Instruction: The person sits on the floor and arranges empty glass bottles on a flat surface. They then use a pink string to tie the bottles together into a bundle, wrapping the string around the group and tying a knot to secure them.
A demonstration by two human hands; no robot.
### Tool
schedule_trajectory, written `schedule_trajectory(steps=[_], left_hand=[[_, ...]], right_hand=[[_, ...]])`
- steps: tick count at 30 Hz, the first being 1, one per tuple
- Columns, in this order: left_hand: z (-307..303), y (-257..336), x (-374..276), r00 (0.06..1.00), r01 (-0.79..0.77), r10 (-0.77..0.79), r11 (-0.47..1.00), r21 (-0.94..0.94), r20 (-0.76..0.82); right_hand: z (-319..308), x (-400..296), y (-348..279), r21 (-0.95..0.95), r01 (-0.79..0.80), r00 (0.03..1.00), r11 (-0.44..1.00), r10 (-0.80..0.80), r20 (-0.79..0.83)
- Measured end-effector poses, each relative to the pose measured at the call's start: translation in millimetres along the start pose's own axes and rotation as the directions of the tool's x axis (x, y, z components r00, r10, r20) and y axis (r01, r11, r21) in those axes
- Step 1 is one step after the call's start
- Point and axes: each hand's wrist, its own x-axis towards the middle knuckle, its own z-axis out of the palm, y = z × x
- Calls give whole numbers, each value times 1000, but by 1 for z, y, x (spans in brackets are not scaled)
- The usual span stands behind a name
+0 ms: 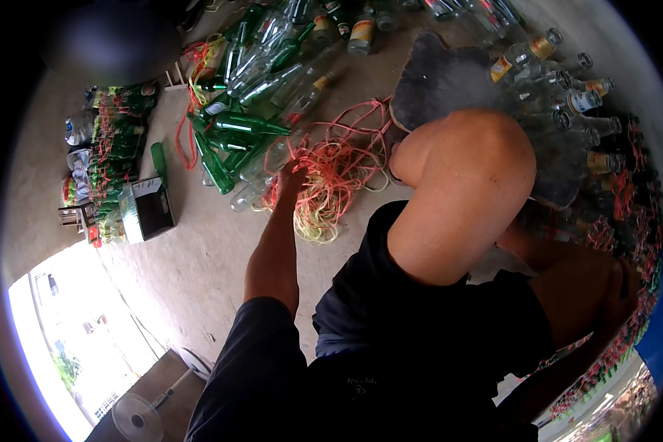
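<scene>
My left hand (292,172) reaches down to the left side of a tangled heap of red and pale yellow plastic strapping (329,177) on the floor. Its fingertips are among red strands, and whether they grip any is hard to see. Beside this hand lie clear glass bottles (248,194) and green glass bottles (212,160). At the right, my right hand (621,287) rests on my right knee in shadow, holding nothing. My left knee (480,143) is raised in front of me, hiding part of a dark flat board (442,77).
More loose bottles (265,50) lie at the top. Clear bottles (574,105) stand along the right wall, beyond the board. At left, strapped green bottles (119,138) are stacked near an open box (149,210). A pedestal fan (138,420) is at lower left, by a bright opening.
</scene>
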Motion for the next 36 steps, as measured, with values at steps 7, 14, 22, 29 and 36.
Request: schedule_trajectory(steps=[7,14,22,29,36], left_hand=[[5,20,-1,989,136,-122,971,-196,79],[6,30,-12,981,160,-110,922,-353,157],[25,44,-41,993,90,-20,758,-646,116],[24,39,-67,991,21,78,709,-705,108],[10,54,-112,991,84,-7,802,-592,130]], right_hand=[[0,1,-8,26,-23,1000,999,22,22],[3,0,-17,4,-61,998,998,61,13],[1,-1,-8,-21,-17,1000,1000,17,-4],[1,-3,1,-55,29,999,998,-31,-40],[1,-5,2,-49,47,998,998,-50,-49]])
